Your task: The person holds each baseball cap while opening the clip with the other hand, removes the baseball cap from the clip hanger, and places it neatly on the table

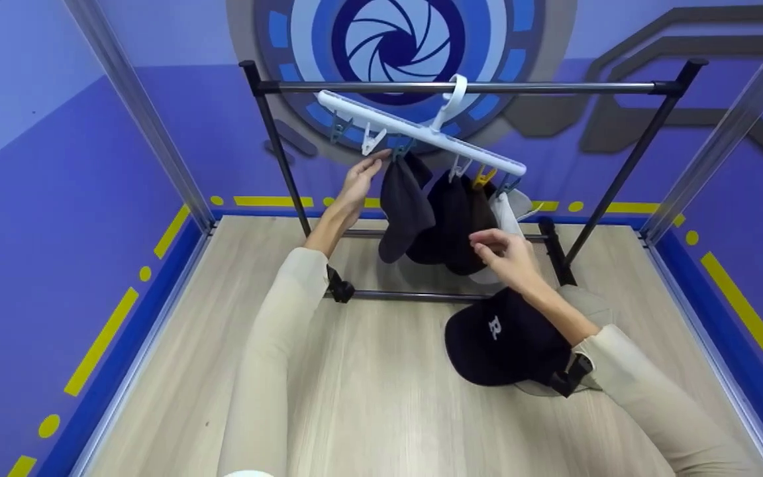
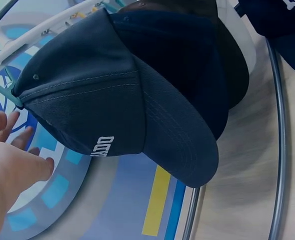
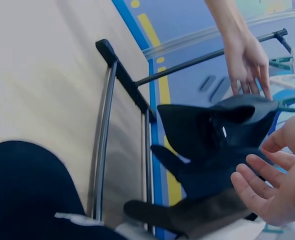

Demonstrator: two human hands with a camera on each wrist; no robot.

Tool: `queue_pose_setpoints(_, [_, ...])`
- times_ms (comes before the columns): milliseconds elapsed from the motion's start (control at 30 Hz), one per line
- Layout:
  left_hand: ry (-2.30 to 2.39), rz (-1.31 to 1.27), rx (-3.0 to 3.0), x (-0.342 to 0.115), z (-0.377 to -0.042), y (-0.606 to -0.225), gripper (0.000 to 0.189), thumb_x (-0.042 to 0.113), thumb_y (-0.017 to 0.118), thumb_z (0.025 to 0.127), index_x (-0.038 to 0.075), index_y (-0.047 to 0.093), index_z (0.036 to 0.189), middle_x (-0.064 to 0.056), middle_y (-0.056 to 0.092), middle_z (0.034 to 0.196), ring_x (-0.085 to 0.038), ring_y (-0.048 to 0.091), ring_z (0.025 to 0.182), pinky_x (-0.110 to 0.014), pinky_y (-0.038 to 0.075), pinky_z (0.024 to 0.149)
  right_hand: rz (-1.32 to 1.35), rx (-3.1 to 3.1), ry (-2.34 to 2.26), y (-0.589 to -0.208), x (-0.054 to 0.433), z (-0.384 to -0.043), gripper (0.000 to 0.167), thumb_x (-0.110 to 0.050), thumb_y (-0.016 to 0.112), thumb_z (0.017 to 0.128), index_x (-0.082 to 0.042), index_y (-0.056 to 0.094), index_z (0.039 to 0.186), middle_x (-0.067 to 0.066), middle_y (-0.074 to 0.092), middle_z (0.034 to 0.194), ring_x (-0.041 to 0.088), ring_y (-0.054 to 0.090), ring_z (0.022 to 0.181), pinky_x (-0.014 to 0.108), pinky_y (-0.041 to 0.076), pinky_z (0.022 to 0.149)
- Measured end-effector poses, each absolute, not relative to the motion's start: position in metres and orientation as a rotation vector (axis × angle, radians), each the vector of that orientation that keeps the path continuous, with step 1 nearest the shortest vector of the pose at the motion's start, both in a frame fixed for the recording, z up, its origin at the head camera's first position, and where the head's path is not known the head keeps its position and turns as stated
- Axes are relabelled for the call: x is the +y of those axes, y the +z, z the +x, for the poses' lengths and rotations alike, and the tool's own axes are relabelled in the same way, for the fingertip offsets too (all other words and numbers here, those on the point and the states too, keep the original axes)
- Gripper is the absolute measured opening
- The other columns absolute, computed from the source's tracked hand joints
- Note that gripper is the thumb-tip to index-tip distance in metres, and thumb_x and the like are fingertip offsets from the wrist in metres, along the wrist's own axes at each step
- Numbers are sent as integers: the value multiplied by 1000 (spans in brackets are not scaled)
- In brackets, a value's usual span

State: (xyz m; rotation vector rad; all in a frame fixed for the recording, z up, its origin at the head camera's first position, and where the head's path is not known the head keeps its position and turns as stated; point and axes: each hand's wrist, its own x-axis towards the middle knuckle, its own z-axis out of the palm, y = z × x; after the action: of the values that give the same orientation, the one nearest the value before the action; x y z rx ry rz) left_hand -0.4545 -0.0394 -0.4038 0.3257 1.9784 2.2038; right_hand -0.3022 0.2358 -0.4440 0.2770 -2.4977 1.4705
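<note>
A dark grey-blue cap (image 1: pixel 405 212) with white lettering on its front hangs from a teal clip (image 1: pixel 400 151) of a white clip hanger (image 1: pixel 414 128). My left hand (image 1: pixel 357 189) is raised beside this cap, near the clip, its fingers extended and gripping nothing. To the right of it hang a black cap (image 1: pixel 444 222), a brown cap (image 1: pixel 483 215) and a white cap (image 1: pixel 506 215). My right hand (image 1: pixel 510 262) hovers in front of the brown and white caps; its fingers are loosely bent, with nothing between them.
The hanger tilts down to the right on the top bar (image 1: pixel 554 87) of a black-and-metal rack. A black cap with a white letter (image 1: pixel 507 338) lies on the wooden surface (image 1: pixel 381 391), over a beige cap (image 1: pixel 590 301). A white clip (image 1: pixel 373 140) hangs without a cap.
</note>
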Motion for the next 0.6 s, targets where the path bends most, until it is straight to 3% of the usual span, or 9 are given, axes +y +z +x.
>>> queue_pose_setpoints(233, [2227, 380, 1863, -36, -465, -404, 43, 19, 40, 111, 12, 49, 153, -2, 40, 164, -19, 25, 157, -42, 11, 130, 338, -2402, 1604, -434, 211, -312, 20, 3, 62, 96, 10, 71, 112, 27, 73, 111, -2, 64, 84, 9, 50, 75])
queue_pose_setpoints(467, [2301, 363, 1778, -35, -472, -402, 41, 16, 39, 111, 7, 53, 149, -7, 47, 159, -21, 35, 152, -41, 17, 129, 366, -2424, 1549, -419, 191, -319, 22, -1, 64, 97, 4, 73, 116, 21, 75, 115, 28, 72, 105, 7, 50, 80])
queue_pose_setpoints(600, [2306, 347, 1783, -35, -475, -402, 41, 18, 42, 110, 6, 55, 147, -9, 50, 156, -22, 38, 151, -40, 18, 129, 391, -2401, 1515, -413, 181, -323, 25, -1, 63, 97, 4, 72, 120, 20, 74, 119, 33, 71, 112, 14, 54, 88])
